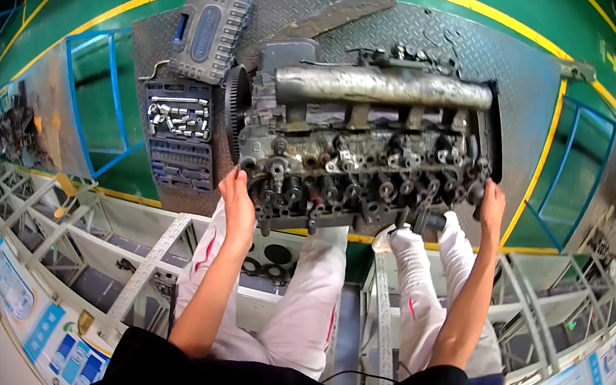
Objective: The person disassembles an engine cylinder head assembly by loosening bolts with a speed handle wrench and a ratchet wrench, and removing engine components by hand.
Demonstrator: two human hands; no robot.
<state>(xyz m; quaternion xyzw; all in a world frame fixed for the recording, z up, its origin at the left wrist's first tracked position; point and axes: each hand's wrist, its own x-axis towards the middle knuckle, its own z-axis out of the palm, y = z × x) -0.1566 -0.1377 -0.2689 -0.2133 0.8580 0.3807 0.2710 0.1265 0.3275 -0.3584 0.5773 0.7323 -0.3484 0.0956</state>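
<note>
A greasy engine cylinder head [364,157] with exposed valve gear lies across the middle of the view, and a long silvery pipe [384,90] runs along its far side. At its near left corner my left hand [237,209] is closed, the fingertips partly hidden against the metal. My right hand [492,207] grips the right end, its fingers curled around the edge. Beside the left end stands a dark toothed flywheel [234,109]. How far the part rests on what lies beneath it cannot be seen.
Left of the engine, an open tool case [208,35] holds a tray of shiny sockets [179,117]. A rusty flat bar [339,16] lies on the checker-plate table [526,74]. White-trousered legs [422,295] extend at right. Blue frames [106,99] flank the table.
</note>
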